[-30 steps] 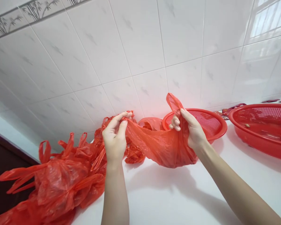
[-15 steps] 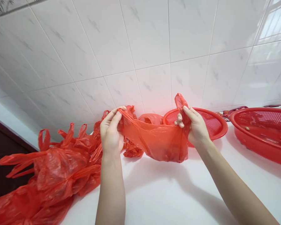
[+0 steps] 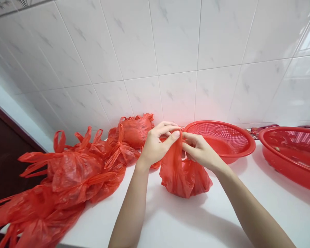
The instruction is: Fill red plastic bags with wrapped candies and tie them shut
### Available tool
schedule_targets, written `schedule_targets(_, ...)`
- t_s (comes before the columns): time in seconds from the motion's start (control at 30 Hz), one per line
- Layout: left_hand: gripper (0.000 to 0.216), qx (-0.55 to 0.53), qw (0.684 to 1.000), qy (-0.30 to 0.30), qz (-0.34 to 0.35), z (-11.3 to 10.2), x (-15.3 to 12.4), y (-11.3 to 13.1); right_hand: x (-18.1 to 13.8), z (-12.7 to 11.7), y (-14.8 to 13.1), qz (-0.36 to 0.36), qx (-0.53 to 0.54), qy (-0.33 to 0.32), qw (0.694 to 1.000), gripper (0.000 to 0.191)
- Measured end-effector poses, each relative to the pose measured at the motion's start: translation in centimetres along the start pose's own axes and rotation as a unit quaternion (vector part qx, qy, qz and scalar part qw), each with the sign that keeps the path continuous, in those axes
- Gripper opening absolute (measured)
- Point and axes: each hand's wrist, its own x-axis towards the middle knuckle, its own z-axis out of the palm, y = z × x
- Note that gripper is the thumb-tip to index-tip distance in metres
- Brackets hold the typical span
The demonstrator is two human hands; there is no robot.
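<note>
A red plastic bag (image 3: 184, 181) hangs gathered below my two hands, its bottom at or just over the white table. My left hand (image 3: 161, 141) pinches the bag's upper part between thumb and fingers. Close beside it, my right hand (image 3: 197, 146) has its fingers curled round the bag's handle part, and a small loop gap shows between the hands. The right fingertips are partly hidden behind the plastic. What the bag contains does not show through.
Several tied red plastic bags (image 3: 72, 168) are heaped along the left of the white table (image 3: 160, 230). A red mesh basket (image 3: 222, 151) stands behind my right hand; another red basket (image 3: 294, 168) at the right holds a few small pieces. A tiled wall (image 3: 175, 41) runs behind.
My hands, apart before with the bag's mouth stretched between them, have come together. The bag now hangs gathered and bunched beneath them.
</note>
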Motion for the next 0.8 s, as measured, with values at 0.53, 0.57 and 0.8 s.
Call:
schedule_targets(0.53, 0.011, 0.062, 0.991, 0.025, -0.112, 0.7, -0.1, -0.1, -0.4, -1.3, -0.5, -0.026, -0.200, -0.009, 0.979, 0.017)
schedule_targets(0.57, 0.010, 0.063, 0.991, 0.029, -0.117, 0.7, -0.1, -0.2, -0.5, -1.2, -0.4, -0.027, -0.244, 0.005, 0.969, 0.018)
schedule_targets(0.8, 0.010, 0.076, 0.976, -0.091, -0.183, 0.4, -0.1, -0.4, -0.5, -0.8, -0.2, -0.109, -0.525, 0.015, 0.844, 0.025)
